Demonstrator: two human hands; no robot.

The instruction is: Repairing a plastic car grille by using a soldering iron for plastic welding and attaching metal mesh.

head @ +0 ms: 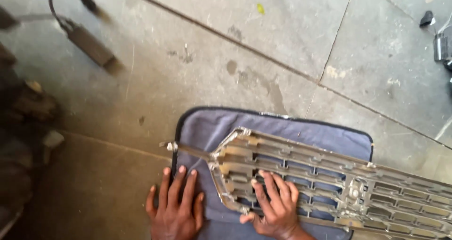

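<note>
1. Right hand (275,204): lies palm down with fingers spread on the near end of the grille (329,188). Fingertips rest on the slats and the thumb sticks out toward the left hand. The hand is open and pressing, not gripping.
2. Left hand (176,207): lies flat, open, fingers together and pointing away from the body, on the blue-grey mat (207,127). It holds nothing. It sits just beside the grille's near corner and does not touch it, as far as the view shows.
3. Grille position: a silver, slatted car grille lies on the mat, which lies on the concrete floor (263,42). No bench is in view.
4. Key relation: the grille's long axis runs from under the right hand out past that hand's right side, slanting toward the lower right edge of the view, where it is cut off.
5. A thin bracket arm (188,149) sticks out from the grille's near corner, just beyond the left hand's fingertips.
6. Nearer hand: the right, which is already on the grille; the left is one gap away across the mat.
7. Judgement: most of the grille's length lies to the right of both hands, so only its near end is under the hands.
</note>
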